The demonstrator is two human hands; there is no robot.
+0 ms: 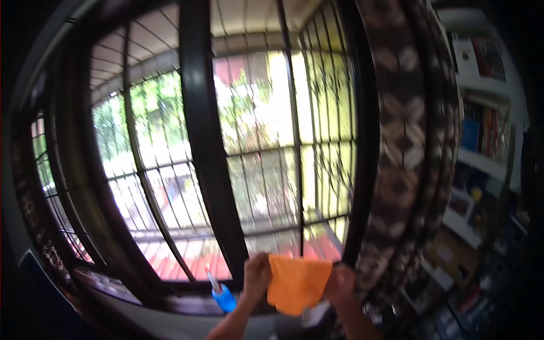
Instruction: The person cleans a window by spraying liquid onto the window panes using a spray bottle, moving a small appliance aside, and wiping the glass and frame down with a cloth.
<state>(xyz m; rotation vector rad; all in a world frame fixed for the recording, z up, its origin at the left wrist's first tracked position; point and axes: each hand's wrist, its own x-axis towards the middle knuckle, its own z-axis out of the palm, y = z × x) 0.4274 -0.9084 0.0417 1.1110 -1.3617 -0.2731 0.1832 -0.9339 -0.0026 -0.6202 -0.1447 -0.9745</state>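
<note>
An orange cloth [299,286] hangs stretched between my two hands in front of the window. My left hand [258,276] has its fingers closed on the cloth's upper left corner. At the opposite upper corner, my right hand [341,283] grips the cloth too, a little blurred. On the window sill, left of my left hand, stands a bottle of blue liquid [224,298] with a pale nozzle, slightly tilted in this view.
A dark-framed window [207,136] with metal bars fills the middle. A patterned brown curtain [402,141] hangs at its right. Beyond it are white shelves [481,161] holding books and pictures. The dark sill [192,303] runs below the panes.
</note>
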